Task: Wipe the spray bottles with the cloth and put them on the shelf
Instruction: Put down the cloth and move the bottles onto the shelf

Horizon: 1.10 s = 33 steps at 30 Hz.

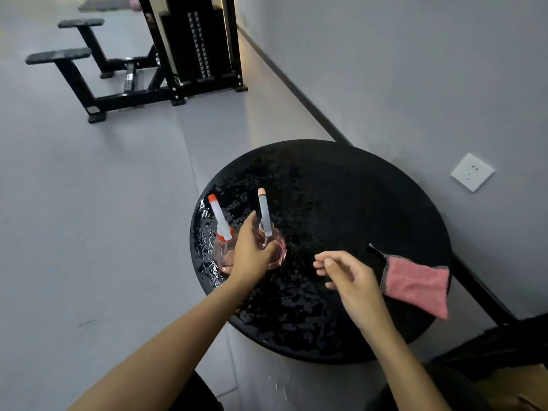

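Two clear pink spray bottles stand on a round black table (355, 188). The left bottle (223, 250) has a white head with an orange-red tip. The right bottle (277, 247) has a white head with a pale peach tip. My left hand (252, 253) reaches between them, its fingers wrapped around the right bottle's body. My right hand (347, 277) hovers over the table's middle, fingers loosely curled, holding nothing. A pink cloth (418, 284) with a dark mesh edge lies at the table's right rim, just right of that hand.
The table stands against a grey wall with a white socket (472, 172). A black weight machine (189, 46) with padded supports stands on the grey floor at the back left. A dark piece of furniture (504, 345) is at the lower right. No shelf shows.
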{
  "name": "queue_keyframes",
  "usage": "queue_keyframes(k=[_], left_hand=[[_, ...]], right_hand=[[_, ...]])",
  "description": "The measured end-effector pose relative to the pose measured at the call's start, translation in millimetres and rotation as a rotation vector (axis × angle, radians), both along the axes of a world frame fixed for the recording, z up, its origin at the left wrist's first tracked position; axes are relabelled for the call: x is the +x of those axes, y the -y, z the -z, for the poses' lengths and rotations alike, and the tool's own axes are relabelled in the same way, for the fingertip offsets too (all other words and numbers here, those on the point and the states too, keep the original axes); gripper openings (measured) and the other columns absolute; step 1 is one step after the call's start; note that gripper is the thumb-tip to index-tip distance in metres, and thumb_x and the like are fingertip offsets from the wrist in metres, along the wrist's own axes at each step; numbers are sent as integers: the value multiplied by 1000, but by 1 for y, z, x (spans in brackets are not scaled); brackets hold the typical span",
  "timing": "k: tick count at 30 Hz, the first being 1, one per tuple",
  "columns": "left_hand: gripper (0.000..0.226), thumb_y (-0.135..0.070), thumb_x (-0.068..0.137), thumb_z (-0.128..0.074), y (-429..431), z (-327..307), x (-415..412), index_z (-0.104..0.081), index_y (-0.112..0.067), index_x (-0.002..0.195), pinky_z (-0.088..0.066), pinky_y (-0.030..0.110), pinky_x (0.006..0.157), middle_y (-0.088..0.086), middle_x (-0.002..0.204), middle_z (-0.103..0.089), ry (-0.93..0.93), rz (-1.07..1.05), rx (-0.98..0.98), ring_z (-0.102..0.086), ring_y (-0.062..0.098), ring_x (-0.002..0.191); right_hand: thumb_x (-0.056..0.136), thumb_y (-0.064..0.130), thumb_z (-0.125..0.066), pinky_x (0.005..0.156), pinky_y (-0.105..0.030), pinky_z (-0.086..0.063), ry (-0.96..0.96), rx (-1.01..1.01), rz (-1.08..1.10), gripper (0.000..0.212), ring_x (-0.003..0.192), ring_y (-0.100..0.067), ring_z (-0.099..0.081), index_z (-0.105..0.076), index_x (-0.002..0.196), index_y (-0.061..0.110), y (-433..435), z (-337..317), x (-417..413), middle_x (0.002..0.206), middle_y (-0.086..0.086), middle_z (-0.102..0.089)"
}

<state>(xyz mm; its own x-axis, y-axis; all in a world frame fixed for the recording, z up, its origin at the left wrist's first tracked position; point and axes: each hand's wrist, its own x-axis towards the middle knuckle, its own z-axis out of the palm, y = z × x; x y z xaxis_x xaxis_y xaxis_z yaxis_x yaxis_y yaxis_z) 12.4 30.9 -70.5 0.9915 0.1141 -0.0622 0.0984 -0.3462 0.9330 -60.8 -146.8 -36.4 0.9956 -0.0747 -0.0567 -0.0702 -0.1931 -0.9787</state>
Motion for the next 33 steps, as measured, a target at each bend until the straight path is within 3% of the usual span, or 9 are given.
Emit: queue_keyframes(k=[3,7,13,18,25,30,33], left_hand=[[64,-5,88,-67,1,3,12,-36,-16,143,-36,13,93,-11,123,-54,11,-13,1,-50,-8,103],[52,-9,86,-70,5,7,23,-46,-19,132,-46,30,92,-4,109,-60,21,-53,6,-58,9,95],[29,-7,82,-73,5,15,24,-59,-11,108,-51,38,90,3,100,-65,21,-91,39,-61,22,97],[25,-4,80,-75,4,9,19,-65,-10,102,-44,22,78,0,95,-68,54,-96,24,-61,13,89],[30,-10,77,-79,17,-25,8,-68,-21,103,-51,41,97,-2,104,-71,137,22,-32,-65,17,105],[31,-11,74,-81,39,-63,-14,-71,-15,103,-53,38,94,-4,98,-73,190,125,-51,-65,6,93],[32,-13,74,-82,57,-84,-33,-72,-14,104,-55,43,91,0,95,-74,198,183,-113,-67,12,92]], right_hand=[[97,14,-53,71,-22,-51,-16,4,3,21,85,-3,-68,-70,92,24,0,3,4,92,13,-73],[97,13,-53,72,-22,-51,-20,17,14,21,86,-4,-68,-70,93,24,4,5,7,93,11,-73],[97,13,-53,72,-23,-53,-21,25,32,20,86,-4,-68,-70,93,23,11,3,3,92,10,-73],[97,15,-52,73,-22,-53,-1,31,26,20,88,-5,-68,-70,95,23,17,-6,-3,94,11,-73],[97,13,-52,72,-21,-52,67,44,53,20,87,-5,-68,-70,94,22,31,-29,-15,92,11,-73],[97,12,-52,71,-19,-52,123,46,87,19,86,-5,-67,-70,96,19,47,-53,-31,91,7,-73],[97,12,-52,71,-19,-51,173,26,114,19,86,-5,-67,-70,96,19,61,-69,-44,92,5,-73]])
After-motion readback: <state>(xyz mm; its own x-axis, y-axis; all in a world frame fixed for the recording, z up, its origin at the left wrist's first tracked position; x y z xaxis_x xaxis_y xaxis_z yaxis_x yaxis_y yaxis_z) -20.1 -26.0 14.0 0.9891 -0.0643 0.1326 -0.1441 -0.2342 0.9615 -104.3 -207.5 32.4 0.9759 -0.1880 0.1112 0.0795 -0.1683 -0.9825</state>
